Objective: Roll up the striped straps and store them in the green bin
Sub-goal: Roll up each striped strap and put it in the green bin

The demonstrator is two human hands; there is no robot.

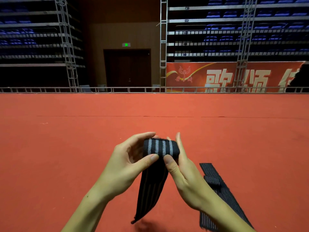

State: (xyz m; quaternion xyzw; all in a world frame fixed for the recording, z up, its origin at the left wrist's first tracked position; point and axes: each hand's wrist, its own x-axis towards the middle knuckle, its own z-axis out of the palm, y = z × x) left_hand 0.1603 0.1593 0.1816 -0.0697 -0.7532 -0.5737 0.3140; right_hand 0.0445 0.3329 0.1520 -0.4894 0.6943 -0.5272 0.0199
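Rolling midway on a black striped strap: wound part held up above the red floor, between both hands, loose tail hanging down from it toward the bottom of view and ending just off the floor

Looks light, soft and floppy, woven and probably a little stretchy, so likely to spring loose if let go; best held at the roll itself, thumbs across the outer turn and fingers behind, tail kept taut while winding

Left hand curled round the roll's left end, thumb pressed on its lower front edge; right hand curled round the right end, thumb beside the left thumb, fingers rising behind the roll

Lying flat on the floor just right of the right wrist, partly hidden under the forearm: second striped strap, unrolled and folded over itself

No green bin in view
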